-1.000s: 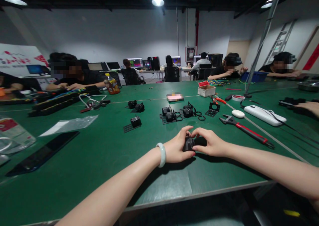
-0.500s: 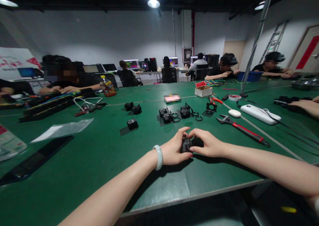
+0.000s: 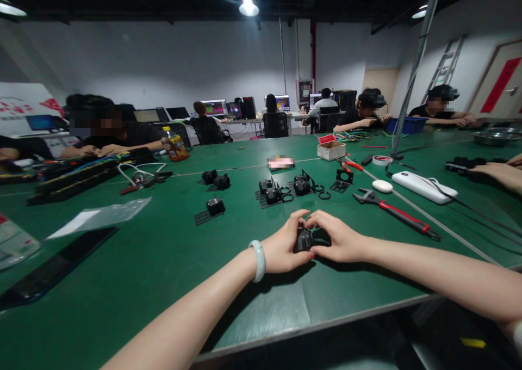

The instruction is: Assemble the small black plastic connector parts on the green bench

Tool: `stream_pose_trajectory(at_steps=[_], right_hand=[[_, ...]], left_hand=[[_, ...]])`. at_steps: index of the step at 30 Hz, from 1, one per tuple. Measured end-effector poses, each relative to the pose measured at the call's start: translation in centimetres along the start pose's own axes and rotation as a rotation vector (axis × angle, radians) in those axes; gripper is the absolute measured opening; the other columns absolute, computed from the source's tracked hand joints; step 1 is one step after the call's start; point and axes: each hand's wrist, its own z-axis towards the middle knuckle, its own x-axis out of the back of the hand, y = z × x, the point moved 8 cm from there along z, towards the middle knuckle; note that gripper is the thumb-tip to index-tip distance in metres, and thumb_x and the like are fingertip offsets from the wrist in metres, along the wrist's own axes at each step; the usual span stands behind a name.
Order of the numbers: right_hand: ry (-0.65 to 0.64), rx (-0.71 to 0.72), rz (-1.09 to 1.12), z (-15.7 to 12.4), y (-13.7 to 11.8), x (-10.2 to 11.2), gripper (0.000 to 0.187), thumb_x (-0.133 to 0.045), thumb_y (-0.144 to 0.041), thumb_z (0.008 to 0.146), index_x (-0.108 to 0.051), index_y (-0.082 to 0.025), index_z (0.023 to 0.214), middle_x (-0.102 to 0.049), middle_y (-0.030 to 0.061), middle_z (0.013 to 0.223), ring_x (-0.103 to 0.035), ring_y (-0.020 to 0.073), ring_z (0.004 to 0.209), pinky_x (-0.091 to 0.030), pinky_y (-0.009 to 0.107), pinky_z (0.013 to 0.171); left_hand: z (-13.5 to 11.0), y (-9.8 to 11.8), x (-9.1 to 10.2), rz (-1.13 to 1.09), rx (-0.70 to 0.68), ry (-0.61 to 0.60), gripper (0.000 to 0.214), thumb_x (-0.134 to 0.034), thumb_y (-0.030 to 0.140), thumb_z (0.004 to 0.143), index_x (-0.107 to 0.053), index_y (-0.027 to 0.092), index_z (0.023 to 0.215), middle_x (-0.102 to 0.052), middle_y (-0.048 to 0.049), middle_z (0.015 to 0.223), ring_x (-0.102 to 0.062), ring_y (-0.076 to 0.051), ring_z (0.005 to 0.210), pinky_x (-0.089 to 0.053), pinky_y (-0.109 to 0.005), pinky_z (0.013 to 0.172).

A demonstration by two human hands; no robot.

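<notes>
Just above the green tabletop, a small chunky black plastic part (image 3: 303, 240) sits between my two hands. My left hand (image 3: 283, 245), with a pale bangle at the wrist, grips it from the left, thumb below and fingers above. From the other side, my right hand (image 3: 342, 236) pinches its right end with curled fingers and thumb. The fingers hide much of the part. Beyond the hands lie similar black parts (image 3: 272, 195) with flat slotted plates, and loose black rings (image 3: 324, 195). A black square bracket with a round hole (image 3: 345, 177) stands nearby.
An adjustable wrench (image 3: 395, 213) with red-and-black handle lies right of my hands, near a white oval object (image 3: 382, 186) and a white power bank (image 3: 424, 187). A small box (image 3: 331, 150) stands farther back. A dark phone (image 3: 57, 266) lies left. Several people sit around.
The view has shifted slightly. My right fingers have moved a little at the part's right end; both hands keep their hold on it.
</notes>
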Motion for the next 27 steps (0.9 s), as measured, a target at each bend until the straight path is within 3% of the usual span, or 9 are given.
stream_pose_trajectory(at_steps=[27], right_hand=[[-0.013, -0.081, -0.049, -0.08, 1.00, -0.19, 0.029, -0.059, -0.019, 0.061, -0.048, -0.017, 0.088, -0.054, 0.0034, 0.083, -0.050, 0.0155, 0.074, -0.040, 0.028, 0.067]], left_hand=[[-0.13, -0.02, -0.19, 0.042, 0.006, -0.022, 0.074, -0.056, 0.020, 0.062, -0.010, 0.016, 0.120, -0.039, -0.0088, 0.102, -0.042, -0.019, 0.095, -0.035, -0.037, 0.084]])
